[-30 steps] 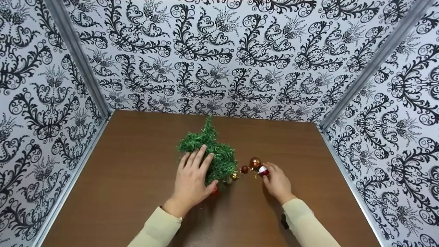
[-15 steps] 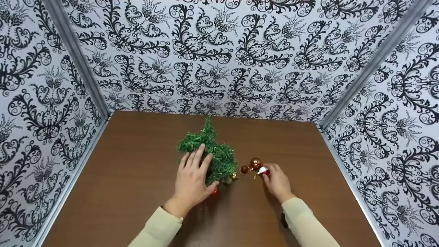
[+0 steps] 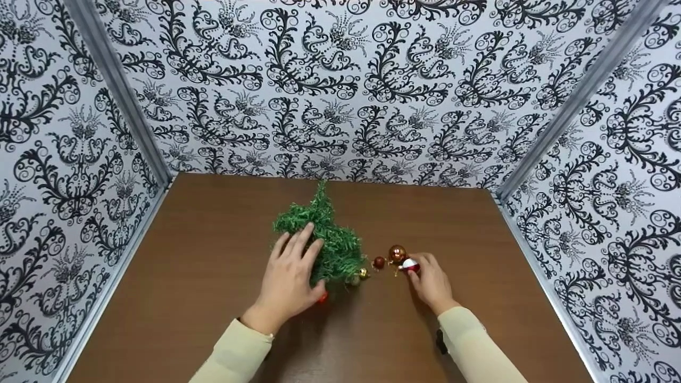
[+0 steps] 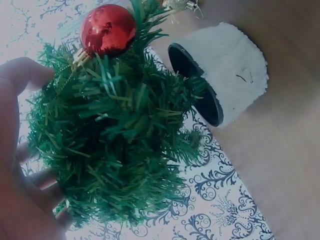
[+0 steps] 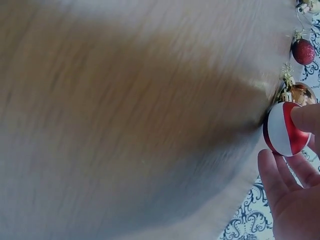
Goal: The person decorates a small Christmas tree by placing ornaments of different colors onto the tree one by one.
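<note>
A small green artificial Christmas tree (image 3: 338,244) stands on the table, and its white pot (image 4: 230,75) shows in the left wrist view. My left hand (image 3: 290,276) lies against its near left side, fingers spread and fairly straight over the branches. The thumb is close to a shiny red bauble (image 4: 108,30) hanging on the tree. On the right, my right hand (image 3: 433,284) pinches a red-and-white bauble (image 5: 287,129) between thumb and fingers, low over the table. Touching or close behind that bauble is a copper-coloured one (image 3: 397,253).
Between the tree and my right hand lie a small dark red glittery bauble (image 3: 379,262) and a gold one (image 3: 363,273). The brown wooden table (image 3: 223,229) is enclosed by black-and-white patterned walls (image 3: 340,80) at the back and both sides.
My left hand has shifted slightly left and towards me, with the red bauble showing further left too. The red-and-white bauble has turned a little in my right hand, which otherwise stays put.
</note>
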`<state>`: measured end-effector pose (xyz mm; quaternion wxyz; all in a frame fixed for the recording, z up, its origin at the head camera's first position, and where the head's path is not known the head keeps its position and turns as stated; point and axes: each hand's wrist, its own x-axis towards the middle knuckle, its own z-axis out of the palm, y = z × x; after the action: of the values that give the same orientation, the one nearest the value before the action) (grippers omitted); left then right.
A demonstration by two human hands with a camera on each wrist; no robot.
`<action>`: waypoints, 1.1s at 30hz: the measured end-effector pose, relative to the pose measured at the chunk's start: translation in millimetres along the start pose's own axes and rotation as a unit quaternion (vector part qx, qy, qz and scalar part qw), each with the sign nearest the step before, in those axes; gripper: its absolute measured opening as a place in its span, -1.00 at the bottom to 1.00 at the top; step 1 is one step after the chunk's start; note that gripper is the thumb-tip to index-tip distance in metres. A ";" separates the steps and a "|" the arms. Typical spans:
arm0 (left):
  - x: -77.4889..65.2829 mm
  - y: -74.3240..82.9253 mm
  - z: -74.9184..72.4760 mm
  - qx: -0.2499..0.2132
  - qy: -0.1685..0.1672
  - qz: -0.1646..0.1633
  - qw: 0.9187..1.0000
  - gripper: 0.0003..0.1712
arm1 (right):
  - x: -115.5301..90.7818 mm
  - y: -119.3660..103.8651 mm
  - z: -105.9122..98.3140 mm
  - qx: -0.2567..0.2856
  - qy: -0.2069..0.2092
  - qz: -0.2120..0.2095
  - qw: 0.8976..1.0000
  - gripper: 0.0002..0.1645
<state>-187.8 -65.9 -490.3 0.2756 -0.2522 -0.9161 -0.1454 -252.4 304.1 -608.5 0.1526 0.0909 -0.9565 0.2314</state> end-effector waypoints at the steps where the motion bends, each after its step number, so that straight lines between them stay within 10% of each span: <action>1: -0.7 -1.3 -0.7 -0.003 0.001 0.003 1.000 -0.09 | -0.5 -0.1 0.1 0.000 0.005 -0.007 1.000 -0.53; 33: -6.0 -17.9 -10.6 -0.065 0.004 0.024 0.998 -0.27 | -1.8 5.5 4.1 -0.010 0.026 -0.030 0.999 -0.53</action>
<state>-188.6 -87.2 -487.5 0.2657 -0.2911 -0.8973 -0.1989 -253.1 307.3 -614.9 0.1853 0.1117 -0.9513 0.2197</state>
